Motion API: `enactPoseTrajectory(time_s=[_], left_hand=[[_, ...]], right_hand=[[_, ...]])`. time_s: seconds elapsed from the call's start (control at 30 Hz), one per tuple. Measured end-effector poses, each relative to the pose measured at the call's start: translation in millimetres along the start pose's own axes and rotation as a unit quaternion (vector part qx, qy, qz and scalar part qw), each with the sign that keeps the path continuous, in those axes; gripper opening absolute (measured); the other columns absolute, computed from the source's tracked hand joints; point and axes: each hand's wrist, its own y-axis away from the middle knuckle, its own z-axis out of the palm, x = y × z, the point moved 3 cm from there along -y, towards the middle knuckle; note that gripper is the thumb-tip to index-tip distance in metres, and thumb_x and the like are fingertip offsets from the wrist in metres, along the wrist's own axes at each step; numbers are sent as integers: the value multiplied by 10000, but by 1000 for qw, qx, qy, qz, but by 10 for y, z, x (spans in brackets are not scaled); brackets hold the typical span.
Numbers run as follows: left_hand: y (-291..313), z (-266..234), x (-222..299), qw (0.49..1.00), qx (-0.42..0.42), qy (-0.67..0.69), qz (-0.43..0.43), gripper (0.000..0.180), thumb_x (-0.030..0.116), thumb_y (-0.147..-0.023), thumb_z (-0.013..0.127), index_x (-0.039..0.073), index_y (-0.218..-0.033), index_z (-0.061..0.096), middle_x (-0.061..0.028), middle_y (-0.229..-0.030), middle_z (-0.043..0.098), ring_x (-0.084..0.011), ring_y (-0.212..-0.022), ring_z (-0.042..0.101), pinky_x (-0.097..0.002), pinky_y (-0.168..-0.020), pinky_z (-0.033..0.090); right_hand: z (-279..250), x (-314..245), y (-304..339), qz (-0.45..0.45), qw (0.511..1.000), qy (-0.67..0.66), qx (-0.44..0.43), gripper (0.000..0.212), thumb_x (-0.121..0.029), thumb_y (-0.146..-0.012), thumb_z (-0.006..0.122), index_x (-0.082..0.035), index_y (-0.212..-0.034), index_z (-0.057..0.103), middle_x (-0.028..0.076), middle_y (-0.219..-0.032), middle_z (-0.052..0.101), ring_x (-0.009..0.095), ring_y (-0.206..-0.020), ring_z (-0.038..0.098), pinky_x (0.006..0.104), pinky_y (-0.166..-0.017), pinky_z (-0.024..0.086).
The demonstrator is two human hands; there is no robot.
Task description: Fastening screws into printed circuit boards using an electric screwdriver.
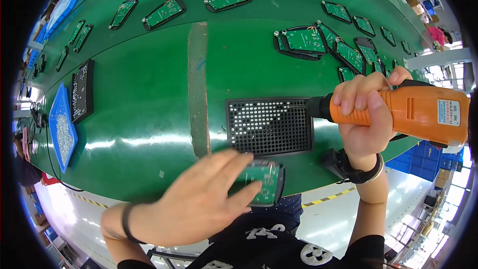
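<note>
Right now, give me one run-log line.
left hand: at board | right hand: gripping driver, bit over tray | tray: partly filled, screws

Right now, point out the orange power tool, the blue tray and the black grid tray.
Orange power tool (419, 109), head view: side of its casing.
Blue tray (60, 101), head view: bare inside.
Black grid tray (281, 137), head view: unfilled holes.

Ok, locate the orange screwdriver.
In the head view, the orange screwdriver is at right, in the right hand, pointing left over the central black tray.
</note>
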Motion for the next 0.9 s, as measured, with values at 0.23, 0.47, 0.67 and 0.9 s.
enactPoseTrajectory(time_s=[0.23,0.47,0.67,0.9], left_hand=[[129,687,-6,994,78,38,-61,393,203,-666,712,68,-1016,595,-179,-1174,460,-329,-1041,445,-427,-845,393],[42,894,39,981,154,37,-108,398,207,-661,711,76,-1019,596,-160,-1167,461,-310,-1020,442,-427,-846,352],[-11,912,33,977,168,63,-117,376,186,-654,708,89,-1002,605,-118,-1160,483,-299,-1003,449,-412,-823,361],[9,878,37,972,201,51,-111,335,118,-646,694,84,-968,609,-59,-1121,517,-271,-1001,455,-397,-815,372]], right_hand=[[33,4,-15,26,997,63,-17,269,-81,-800,439,-121,-1029,303,32,-650,404,147,-542,432,318,-561,411],[26,19,-4,34,998,50,-24,264,-90,-801,453,-132,-1019,309,20,-644,398,142,-543,432,308,-560,395],[-43,-6,28,27,999,15,-39,308,-34,-814,456,-113,-1060,288,58,-675,473,164,-531,474,339,-542,441],[162,-814,491,-77,978,48,-187,367,-70,-765,586,-46,-1068,380,13,-626,529,128,-492,529,249,-433,476]])
